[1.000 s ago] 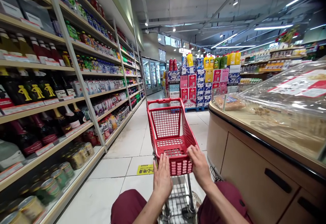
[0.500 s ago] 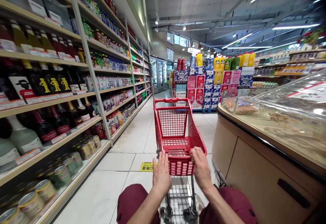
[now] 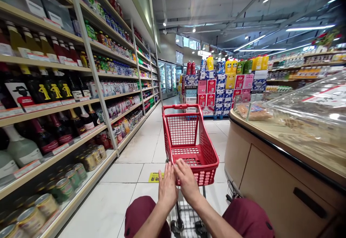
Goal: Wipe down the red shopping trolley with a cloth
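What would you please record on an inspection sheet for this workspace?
Surface: pale floor tiles, with a yellow floor sign partly hidden by the left hand.
Main things: red shopping cart, upright on the tiles.
Clutter: nothing seen.
Hands: left hand open and flat; right hand beside it at the cart's near-left corner, grip unclear.
Cables: dark cables on the floor beside the counter.
Surroundings: drink shelves left, counter right, stacked boxes ahead.
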A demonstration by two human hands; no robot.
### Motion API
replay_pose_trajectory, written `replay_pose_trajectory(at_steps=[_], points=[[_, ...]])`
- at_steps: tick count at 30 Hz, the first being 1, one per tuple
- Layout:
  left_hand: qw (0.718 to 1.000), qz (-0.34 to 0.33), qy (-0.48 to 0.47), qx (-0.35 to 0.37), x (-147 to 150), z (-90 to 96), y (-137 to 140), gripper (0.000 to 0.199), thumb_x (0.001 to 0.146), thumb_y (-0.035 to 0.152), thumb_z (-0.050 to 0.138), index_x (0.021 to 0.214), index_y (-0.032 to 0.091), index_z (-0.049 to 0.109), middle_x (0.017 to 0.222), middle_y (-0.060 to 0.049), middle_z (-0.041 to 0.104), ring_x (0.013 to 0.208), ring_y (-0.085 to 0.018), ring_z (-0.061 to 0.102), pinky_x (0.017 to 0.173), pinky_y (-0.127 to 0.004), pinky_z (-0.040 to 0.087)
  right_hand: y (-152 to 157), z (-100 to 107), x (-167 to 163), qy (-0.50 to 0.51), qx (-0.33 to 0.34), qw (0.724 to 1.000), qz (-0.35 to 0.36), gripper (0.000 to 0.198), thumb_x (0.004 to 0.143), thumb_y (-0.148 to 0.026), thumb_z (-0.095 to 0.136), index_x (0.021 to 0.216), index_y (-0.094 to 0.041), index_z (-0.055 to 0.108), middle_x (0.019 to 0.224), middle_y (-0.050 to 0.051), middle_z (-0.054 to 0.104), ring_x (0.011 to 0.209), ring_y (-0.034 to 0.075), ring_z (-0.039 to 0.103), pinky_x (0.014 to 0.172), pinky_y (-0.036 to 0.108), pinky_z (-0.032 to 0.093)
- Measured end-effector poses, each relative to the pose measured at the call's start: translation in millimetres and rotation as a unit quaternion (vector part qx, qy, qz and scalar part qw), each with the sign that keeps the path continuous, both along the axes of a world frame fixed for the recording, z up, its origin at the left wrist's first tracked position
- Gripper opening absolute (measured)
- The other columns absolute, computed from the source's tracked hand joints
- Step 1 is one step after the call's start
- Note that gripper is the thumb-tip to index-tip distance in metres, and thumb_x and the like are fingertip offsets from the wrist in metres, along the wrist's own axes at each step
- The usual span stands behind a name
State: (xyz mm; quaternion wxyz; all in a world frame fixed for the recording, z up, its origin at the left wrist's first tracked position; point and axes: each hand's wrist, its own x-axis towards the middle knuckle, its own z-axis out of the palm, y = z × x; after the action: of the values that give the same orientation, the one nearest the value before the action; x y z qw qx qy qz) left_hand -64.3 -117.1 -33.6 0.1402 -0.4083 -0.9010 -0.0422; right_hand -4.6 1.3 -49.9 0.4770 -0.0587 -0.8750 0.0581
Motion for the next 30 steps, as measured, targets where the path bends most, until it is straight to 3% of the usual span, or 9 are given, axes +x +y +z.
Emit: replay_pose_trajectory(at_steps=[2, 7, 12, 14, 17, 19, 23, 25, 30], points=[[1.000, 0.009, -0.002, 0.001, -3, 3.3, -3, 0.074, 0.064, 0.008, 0.037, 0.136, 0.008, 0.018, 0.144, -0.010, 0.013, 0.133, -0.021, 0.007, 0.107, -0.049, 0.010, 3, 3, 0, -0.007, 0.006, 1.000, 0.004, 0.054, 0.078, 0.000, 0.034, 0.124, -0.024, 0.045, 0.127, 0.005, 0.048, 0.125, 0.018, 0.032, 0.100, 0.042, 0.034], [1.000, 0.013, 0.008, 0.024, -7, 8.4, -6, 0.075, 0.064, 0.007, 0.037, 0.136, 0.008, 0.017, 0.144, -0.010, 0.013, 0.133, -0.021, 0.008, 0.107, -0.048, 0.009, 22, 3, 7, 0.036, -0.057, 0.992, -0.107, 0.056, 0.077, 0.004, 0.028, 0.124, -0.021, 0.046, 0.127, 0.009, 0.048, 0.126, 0.020, 0.030, 0.099, 0.047, 0.032], [0.999, 0.042, 0.002, 0.018, -9, 9.7, -7, 0.070, 0.067, 0.009, 0.036, 0.135, 0.007, 0.020, 0.144, -0.012, 0.016, 0.133, -0.021, 0.010, 0.106, -0.048, 0.010, -12, 2, -15, 0.007, 0.029, 0.999, 0.018, 0.050, 0.079, -0.002, 0.037, 0.122, -0.024, 0.047, 0.126, 0.004, 0.049, 0.126, 0.018, 0.031, 0.097, 0.040, 0.038], [0.998, 0.055, -0.001, 0.021, -12, 11.0, -10, 0.072, 0.065, 0.008, 0.037, 0.135, 0.006, 0.019, 0.144, -0.013, 0.015, 0.132, -0.022, 0.010, 0.106, -0.048, 0.010, -5, 3, -11, 0.001, 0.030, 1.000, 0.009, 0.052, 0.079, 0.000, 0.035, 0.123, -0.024, 0.046, 0.127, 0.004, 0.049, 0.126, 0.018, 0.030, 0.098, 0.042, 0.036], [0.998, 0.061, -0.004, 0.030, -13, 11.7, -11, 0.076, 0.063, 0.007, 0.039, 0.135, 0.006, 0.018, 0.144, -0.013, 0.016, 0.132, -0.022, 0.010, 0.107, -0.048, 0.011, 21, 3, 7, 0.026, -0.025, 0.996, -0.077, 0.058, 0.077, 0.004, 0.028, 0.126, -0.024, 0.043, 0.129, 0.006, 0.047, 0.128, 0.019, 0.027, 0.100, 0.046, 0.032], [0.998, 0.054, -0.006, 0.037, -10, 10.7, -7, 0.077, 0.062, 0.007, 0.039, 0.135, 0.006, 0.018, 0.144, -0.013, 0.016, 0.132, -0.022, 0.010, 0.107, -0.048, 0.010, 27, 1, 14, 0.044, -0.043, 0.994, -0.096, 0.059, 0.077, 0.005, 0.026, 0.126, -0.023, 0.043, 0.129, 0.007, 0.046, 0.128, 0.018, 0.026, 0.101, 0.047, 0.030], [0.998, 0.025, 0.001, 0.049, -4, 8.1, 3, 0.076, 0.062, 0.007, 0.038, 0.135, 0.006, 0.017, 0.144, -0.012, 0.016, 0.133, -0.021, 0.008, 0.107, -0.047, 0.010, 11, -3, 13, 0.009, 0.012, 1.000, 0.006, 0.051, 0.080, -0.001, 0.033, 0.124, -0.024, 0.045, 0.129, 0.004, 0.047, 0.128, 0.017, 0.027, 0.101, 0.042, 0.032], [0.998, 0.022, 0.002, 0.052, -3, 7.6, 5, 0.076, 0.062, 0.007, 0.039, 0.135, 0.007, 0.017, 0.144, -0.012, 0.016, 0.133, -0.021, 0.008, 0.107, -0.047, 0.010, 13, -3, 15, 0.002, 0.019, 1.000, 0.022, 0.050, 0.081, -0.003, 0.035, 0.124, -0.026, 0.045, 0.128, 0.003, 0.047, 0.128, 0.017, 0.028, 0.101, 0.042, 0.032], [0.998, -0.007, 0.006, 0.060, 3, 6.6, 10, 0.076, 0.064, 0.008, 0.039, 0.136, 0.008, 0.013, 0.144, -0.012, 0.017, 0.133, -0.021, 0.006, 0.107, -0.048, 0.010, 32, -1, 27, 0.057, -0.048, 0.994, -0.085, 0.052, 0.081, -0.001, 0.028, 0.128, -0.022, 0.041, 0.130, 0.007, 0.045, 0.128, 0.019, 0.026, 0.102, 0.047, 0.028]])
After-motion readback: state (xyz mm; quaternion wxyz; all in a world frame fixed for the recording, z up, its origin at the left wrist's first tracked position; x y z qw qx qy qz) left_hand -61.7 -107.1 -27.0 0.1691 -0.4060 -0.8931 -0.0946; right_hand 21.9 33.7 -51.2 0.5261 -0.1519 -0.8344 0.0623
